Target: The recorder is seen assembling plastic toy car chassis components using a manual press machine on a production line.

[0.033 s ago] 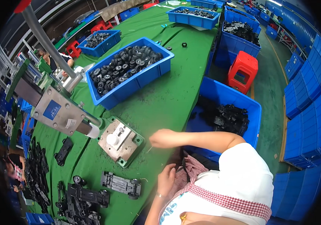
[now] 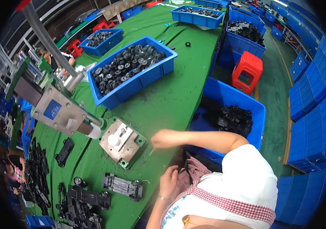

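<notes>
My right hand [image 2: 164, 139] is closed above the green tabletop, to the right of the press's base plate. A thin pale sliver shows just below its fingers; whether they hold it, I cannot tell. Lower down, at the table's near edge beside my checked apron [image 2: 198, 168], my left hand [image 2: 168, 182] has loosely bent fingers, thumb apart, and nothing visible in it. The metal base plate [image 2: 113, 152] carries a white round knob [image 2: 114, 140]. A white-tipped press head [image 2: 94, 131] stands above its left side. Nearby lies a black toy-car chassis with wheels [image 2: 123, 186].
A blue bin of small black wheels [image 2: 138, 89] stands beyond the press. More black chassis [image 2: 83, 206] are heaped at the near left, with a long pile [image 2: 37, 179] farther left. At my right are a blue crate [image 2: 260, 118] of black parts and a red stool [image 2: 247, 68].
</notes>
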Available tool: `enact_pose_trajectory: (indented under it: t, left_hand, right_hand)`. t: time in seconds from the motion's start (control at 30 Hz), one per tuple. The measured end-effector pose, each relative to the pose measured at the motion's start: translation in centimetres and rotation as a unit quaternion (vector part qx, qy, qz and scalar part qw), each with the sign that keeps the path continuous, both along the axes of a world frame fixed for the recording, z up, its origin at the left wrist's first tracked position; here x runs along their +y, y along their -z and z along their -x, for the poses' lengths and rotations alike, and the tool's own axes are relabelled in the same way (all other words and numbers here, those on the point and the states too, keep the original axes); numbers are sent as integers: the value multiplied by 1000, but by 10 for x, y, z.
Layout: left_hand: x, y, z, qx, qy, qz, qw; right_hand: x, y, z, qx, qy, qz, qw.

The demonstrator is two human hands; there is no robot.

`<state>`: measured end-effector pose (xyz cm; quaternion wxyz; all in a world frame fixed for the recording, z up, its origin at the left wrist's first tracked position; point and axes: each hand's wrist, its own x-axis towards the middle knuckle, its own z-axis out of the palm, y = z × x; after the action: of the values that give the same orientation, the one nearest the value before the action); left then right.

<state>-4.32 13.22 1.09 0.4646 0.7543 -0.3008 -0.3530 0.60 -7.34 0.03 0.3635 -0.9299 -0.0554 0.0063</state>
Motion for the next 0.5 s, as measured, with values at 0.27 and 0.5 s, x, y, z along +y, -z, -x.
enact_pose_trajectory:
  t: [0.27, 0.5]
  left_hand:
    - [5, 16, -3, -20, -21, 12, 999]
    - [11, 25, 1, 2, -47, 15, 999]
  right_hand:
    - [-46, -13, -57, -18, 196, -118, 973]
    - [0, -10, -33, -157, 237, 4, 959]
